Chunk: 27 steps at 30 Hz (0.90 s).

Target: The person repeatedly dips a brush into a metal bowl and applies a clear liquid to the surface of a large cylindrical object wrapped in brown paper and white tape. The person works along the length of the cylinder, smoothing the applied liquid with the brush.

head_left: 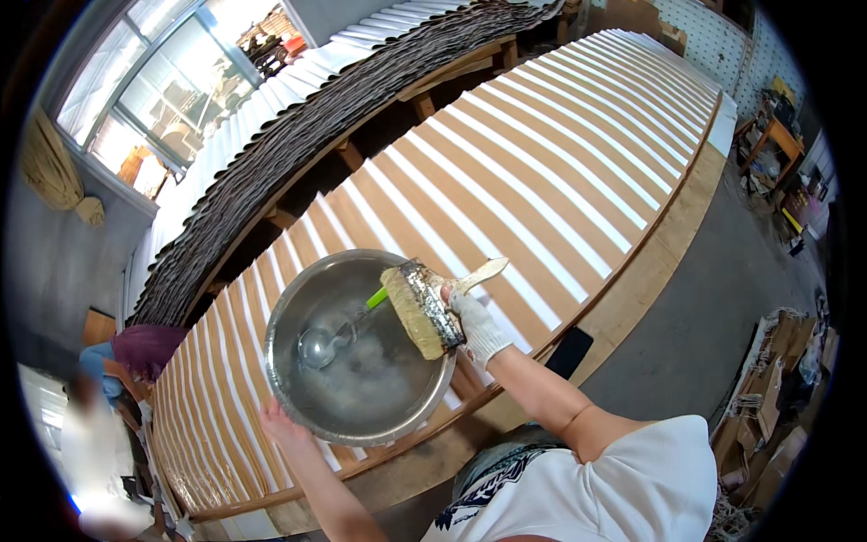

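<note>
A wide, round metal basin (361, 434) sits over the striped sheets in front of me, with cloudy greyish liquid in its bottom. My left hand (287, 426) grips its near-left rim, the fingertips partly hidden by the wall. Inside the basin leans a clear-bowled ladle (318, 347) with a bright green handle. In a white knitted glove with bare fingertips, my right hand (474, 323) is closed on a wide flat brush (421, 309), where the pale wooden handle meets the head. The brush's yellowish bristles hang over the basin's right side, above the liquid.
Overlapping brown-and-white strips (533, 172) cover the long table. Behind it runs a rack of dark-edged, white curved sheets (298, 117). A dark flat object (569, 352) lies on the near table edge. Torn cardboard (768, 388) is piled at right. Another person in maroon (149, 350) bends at far left.
</note>
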Tool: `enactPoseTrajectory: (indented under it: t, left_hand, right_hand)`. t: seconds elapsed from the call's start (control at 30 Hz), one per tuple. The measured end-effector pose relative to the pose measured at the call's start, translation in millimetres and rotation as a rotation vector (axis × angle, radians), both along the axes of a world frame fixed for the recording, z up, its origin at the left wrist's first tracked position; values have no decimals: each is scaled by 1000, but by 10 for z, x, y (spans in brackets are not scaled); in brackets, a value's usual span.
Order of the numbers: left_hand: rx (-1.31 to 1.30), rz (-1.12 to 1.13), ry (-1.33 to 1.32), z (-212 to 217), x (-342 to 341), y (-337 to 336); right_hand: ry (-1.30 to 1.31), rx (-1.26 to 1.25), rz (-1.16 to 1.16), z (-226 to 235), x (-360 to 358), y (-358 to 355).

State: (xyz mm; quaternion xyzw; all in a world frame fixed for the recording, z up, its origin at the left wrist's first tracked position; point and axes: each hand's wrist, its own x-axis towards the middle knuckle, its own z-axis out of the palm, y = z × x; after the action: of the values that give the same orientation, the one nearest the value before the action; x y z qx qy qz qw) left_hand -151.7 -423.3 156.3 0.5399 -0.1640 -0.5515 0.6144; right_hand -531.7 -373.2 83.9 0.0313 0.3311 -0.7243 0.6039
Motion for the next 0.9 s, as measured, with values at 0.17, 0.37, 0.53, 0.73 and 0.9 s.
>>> enactPoseTrajectory:
  t: [0.17,0.37,0.53,0.73,0.9]
  left_hand:
    - [19,24,104,326,-1052,110]
    - [-18,-138,301,-9,-2526,-54]
    - [22,-32,368,-100,-3839,-109]
    - [-122,-245,253,-791,-4287,-380]
    - [26,-79,-122,-568,-3938,27]
  right_hand:
    - [54,-43,20,769,-1023,197]
    - [349,-55,8,978,-2518,156]
    - [363,-30,-94,1196,-3488,135]
    - [440,66,-135,866,-4220,-13]
    - [715,-8,-44,926,-4152,53]
